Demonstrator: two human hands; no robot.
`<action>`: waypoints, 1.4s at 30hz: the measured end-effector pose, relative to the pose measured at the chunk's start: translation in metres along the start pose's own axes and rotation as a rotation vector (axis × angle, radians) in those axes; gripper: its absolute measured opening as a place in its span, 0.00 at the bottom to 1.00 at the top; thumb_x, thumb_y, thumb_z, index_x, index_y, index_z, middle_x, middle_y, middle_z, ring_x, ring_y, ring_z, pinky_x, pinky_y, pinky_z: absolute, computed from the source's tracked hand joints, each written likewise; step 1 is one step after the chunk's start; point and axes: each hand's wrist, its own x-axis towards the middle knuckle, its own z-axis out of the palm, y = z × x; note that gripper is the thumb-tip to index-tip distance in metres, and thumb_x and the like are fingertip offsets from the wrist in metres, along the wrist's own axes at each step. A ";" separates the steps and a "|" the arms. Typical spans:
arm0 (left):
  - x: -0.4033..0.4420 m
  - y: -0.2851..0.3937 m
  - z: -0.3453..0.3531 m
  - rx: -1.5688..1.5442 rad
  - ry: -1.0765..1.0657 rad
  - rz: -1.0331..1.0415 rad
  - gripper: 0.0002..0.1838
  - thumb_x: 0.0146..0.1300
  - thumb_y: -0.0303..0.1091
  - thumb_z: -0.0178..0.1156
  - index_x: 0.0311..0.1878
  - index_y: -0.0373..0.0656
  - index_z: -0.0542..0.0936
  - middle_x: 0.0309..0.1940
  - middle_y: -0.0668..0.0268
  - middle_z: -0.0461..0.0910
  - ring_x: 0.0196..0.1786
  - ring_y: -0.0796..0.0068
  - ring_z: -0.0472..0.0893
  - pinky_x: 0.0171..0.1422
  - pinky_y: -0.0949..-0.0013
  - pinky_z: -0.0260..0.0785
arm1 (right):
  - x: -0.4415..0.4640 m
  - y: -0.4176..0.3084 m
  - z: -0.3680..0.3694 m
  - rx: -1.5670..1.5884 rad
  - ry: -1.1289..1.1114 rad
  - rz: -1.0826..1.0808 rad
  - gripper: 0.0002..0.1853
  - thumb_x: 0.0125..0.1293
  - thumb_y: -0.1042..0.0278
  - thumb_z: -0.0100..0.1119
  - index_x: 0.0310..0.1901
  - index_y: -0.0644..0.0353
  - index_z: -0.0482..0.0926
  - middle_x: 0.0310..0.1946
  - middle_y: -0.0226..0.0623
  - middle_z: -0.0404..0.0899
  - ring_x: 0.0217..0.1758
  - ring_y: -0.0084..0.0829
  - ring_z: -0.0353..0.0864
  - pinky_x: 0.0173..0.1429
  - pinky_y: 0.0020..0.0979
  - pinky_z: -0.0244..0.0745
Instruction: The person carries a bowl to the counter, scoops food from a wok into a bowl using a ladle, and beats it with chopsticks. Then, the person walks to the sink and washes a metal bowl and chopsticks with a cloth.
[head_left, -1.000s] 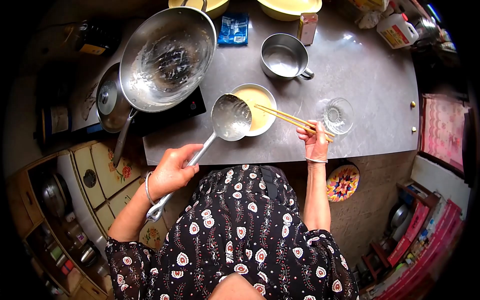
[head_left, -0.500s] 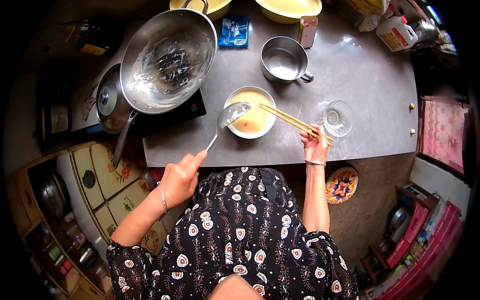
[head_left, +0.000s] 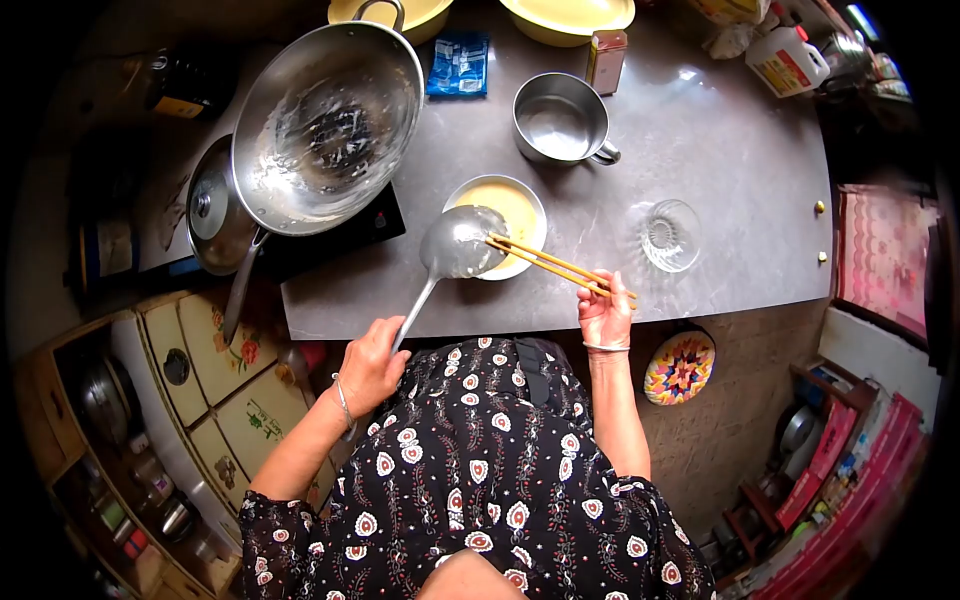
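Note:
My left hand (head_left: 374, 362) is closed on the handle of a metal ladle (head_left: 462, 243). The ladle's rounded underside faces up, over the left part of a white bowl (head_left: 540, 215) that holds pale yellow liquid. In my right hand (head_left: 604, 312) is a pair of wooden chopsticks (head_left: 560, 268), pinched near their back ends. Their tips are at the ladle's right edge, above the bowl; whether they touch it I cannot tell. To the right of the bowl stands a clear glass bowl (head_left: 670, 236).
A large wok (head_left: 330, 130) rests at the left above a cooktop (head_left: 375, 220), beside a lidded pan (head_left: 208, 205). Behind the bowl are a steel pot (head_left: 561, 118), a blue packet (head_left: 458, 65), a small box (head_left: 606, 62) and yellow basins (head_left: 570, 20). A white jug (head_left: 788, 62) stands back right.
The ladle has turned from edge-on to underside up over the bowl. My right hand has moved left and slightly down, bringing the chopstick tips to the ladle.

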 end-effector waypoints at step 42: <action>-0.006 -0.015 0.002 0.218 0.091 0.087 0.15 0.50 0.20 0.55 0.44 0.35 0.69 0.24 0.57 0.72 0.24 0.57 0.76 0.26 0.61 0.69 | 0.010 -0.003 0.039 -0.288 0.028 -0.192 0.17 0.69 0.58 0.47 0.45 0.67 0.72 0.34 0.40 0.76 0.34 0.38 0.83 0.33 0.26 0.81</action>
